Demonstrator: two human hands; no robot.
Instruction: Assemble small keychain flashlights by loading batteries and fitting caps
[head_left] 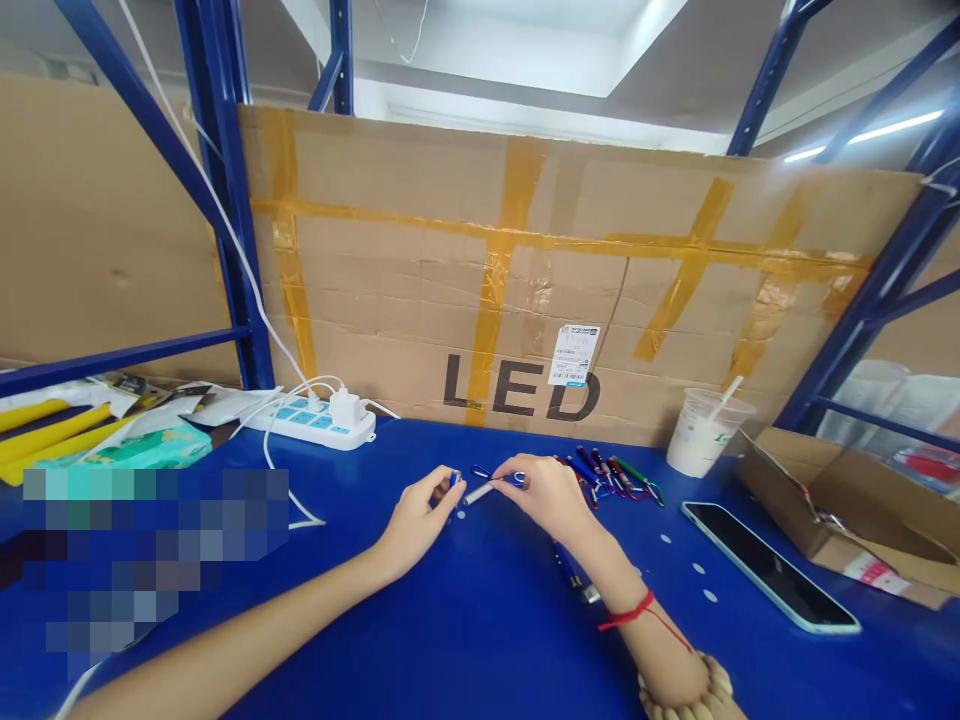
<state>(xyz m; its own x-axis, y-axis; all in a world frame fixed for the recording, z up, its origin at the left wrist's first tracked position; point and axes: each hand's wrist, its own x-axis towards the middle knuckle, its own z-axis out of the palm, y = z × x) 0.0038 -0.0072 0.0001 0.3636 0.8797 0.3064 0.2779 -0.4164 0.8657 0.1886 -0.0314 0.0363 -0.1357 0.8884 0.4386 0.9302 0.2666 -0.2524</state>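
A pale ceiling [487,50] with strip lighting [896,127] tops the room in the head view, and blue metal posts [225,200] stand around a blue counter [337,640]. One phone [769,565], lying face up on the counter, serves as the landmark. Beyond it rises a large taped cardboard panel [390,290] carrying three printed letters, LED [517,388], and one white label [576,356].

Two bare hands work to the left of the phone. The left hand [418,520], farther from it, has its fingers pinched on one small blue piece [455,480]. The right hand [544,490], nearer to it, has its fingers closed on the end of one slim silver tube [478,493]; the tube points toward the blue piece, also left of the phone.

Between the right hand and the phone, toward the panel, lies one pile of coloured slim metal items [604,472], overlapping too closely to count. Left of the phone, by the right forearm, is one dark blue slim item [574,575].

Beyond the phone stands one cup [697,440] with one straw [726,398]. Just right of the phone sits one open carton [817,500]. Far to its left are one white power strip [300,422] and several yellow rods [60,440], partly covered.
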